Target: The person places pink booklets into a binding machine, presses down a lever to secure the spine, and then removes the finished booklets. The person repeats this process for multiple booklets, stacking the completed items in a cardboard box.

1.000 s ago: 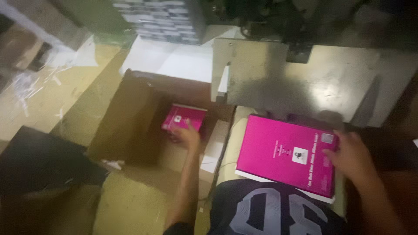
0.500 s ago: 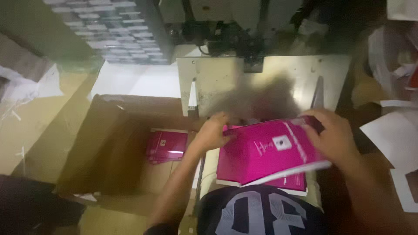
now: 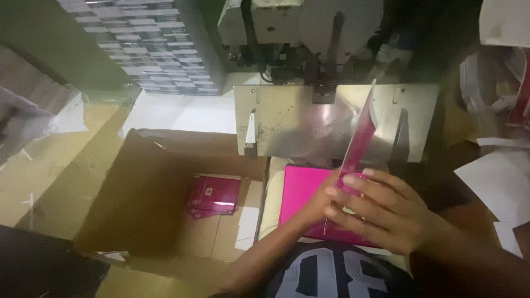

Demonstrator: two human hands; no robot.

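Both hands hold one pink booklet point(image 3: 359, 140) upright on its edge, over the pink stack point(image 3: 301, 193) on the counter. Right hand point(image 3: 386, 212) has fingers pressed on the lower cover; left hand point(image 3: 323, 201) pinches the bottom corner. Judgement: keep the spine straight w/ both grips low so it doesn't bend. The metal plate point(image 3: 287, 118) of the stitching machine point(image 3: 298, 27) is just behind, little room there. To the left the open cardboard box point(image 3: 143, 187) has free space beside the pink booklets point(image 3: 214, 196) in it.
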